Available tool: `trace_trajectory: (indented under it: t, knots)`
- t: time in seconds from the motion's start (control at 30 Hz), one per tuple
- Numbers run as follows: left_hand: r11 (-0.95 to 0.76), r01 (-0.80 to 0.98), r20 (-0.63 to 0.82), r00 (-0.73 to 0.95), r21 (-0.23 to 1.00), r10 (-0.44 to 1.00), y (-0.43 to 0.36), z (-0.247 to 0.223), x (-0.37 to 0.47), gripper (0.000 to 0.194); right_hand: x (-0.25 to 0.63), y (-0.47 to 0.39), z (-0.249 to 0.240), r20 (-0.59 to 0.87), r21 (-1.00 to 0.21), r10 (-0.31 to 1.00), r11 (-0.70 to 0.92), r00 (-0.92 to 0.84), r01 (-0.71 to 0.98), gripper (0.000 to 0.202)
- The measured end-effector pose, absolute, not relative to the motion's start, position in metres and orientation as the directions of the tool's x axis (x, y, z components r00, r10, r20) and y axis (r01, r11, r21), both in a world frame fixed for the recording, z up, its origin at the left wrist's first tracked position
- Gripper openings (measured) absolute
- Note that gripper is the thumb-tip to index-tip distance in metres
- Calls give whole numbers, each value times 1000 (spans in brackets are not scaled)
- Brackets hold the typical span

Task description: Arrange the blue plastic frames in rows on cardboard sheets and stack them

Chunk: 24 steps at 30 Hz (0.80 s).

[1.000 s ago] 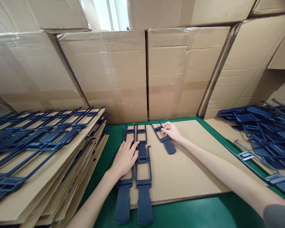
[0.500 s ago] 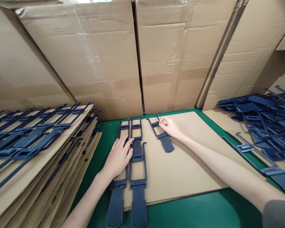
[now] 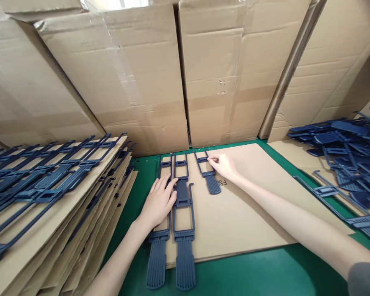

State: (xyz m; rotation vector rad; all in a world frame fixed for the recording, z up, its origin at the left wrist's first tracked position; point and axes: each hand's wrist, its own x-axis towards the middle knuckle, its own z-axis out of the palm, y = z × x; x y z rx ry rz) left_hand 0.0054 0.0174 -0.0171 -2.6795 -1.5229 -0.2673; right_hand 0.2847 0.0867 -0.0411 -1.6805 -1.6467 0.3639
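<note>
My right hand (image 3: 223, 166) pinches the upper side of a dark blue plastic frame part with a ribbed paddle end (image 3: 213, 183), which lies on a flat cardboard sheet (image 3: 253, 218). My left hand (image 3: 160, 201) rests with its fingers apart over the left edge of the laid-out parts. Under and beside it, similar blue frame parts lie in two columns along the sheet's left side. The paddle end of one long part (image 3: 185, 263) and that of its neighbour (image 3: 156, 265) overhang the near edge. My left palm hides part of the left column.
On the left, layered cardboard sheets (image 3: 77, 230) carry rows of blue parts (image 3: 68, 176). A loose heap of blue parts (image 3: 342, 144) lies at the right. Large cardboard boxes (image 3: 218, 74) stand along the back of the green table (image 3: 243, 271).
The part in my right hand has turned straighter and shifted slightly left on the sheet, uncovering printed letters. My left hand stays on the columns. The whole view has shifted slightly.
</note>
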Motion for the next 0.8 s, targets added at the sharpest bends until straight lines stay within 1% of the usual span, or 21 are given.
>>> trace_trajectory:
  t: [0.1,0.23,0.43,0.67,0.8]
  knots:
    - [-518,854,190,502,43,844,18,-17,5,44,286,86,-42,303,-668,947,134,104,732,25]
    - [-514,857,172,503,26,847,17,-17,6,45,285,82,-42,324,-637,945,190,36,747,26]
    - [-522,853,186,509,20,840,16,-15,7,44,283,82,-44,368,-604,929,277,-48,748,28]
    - [-519,855,184,505,30,843,16,-15,8,43,284,83,-49,445,-531,877,421,-181,735,31]
    - [-514,857,173,502,31,847,15,-15,8,43,284,83,-51,468,-512,856,464,-218,723,30]
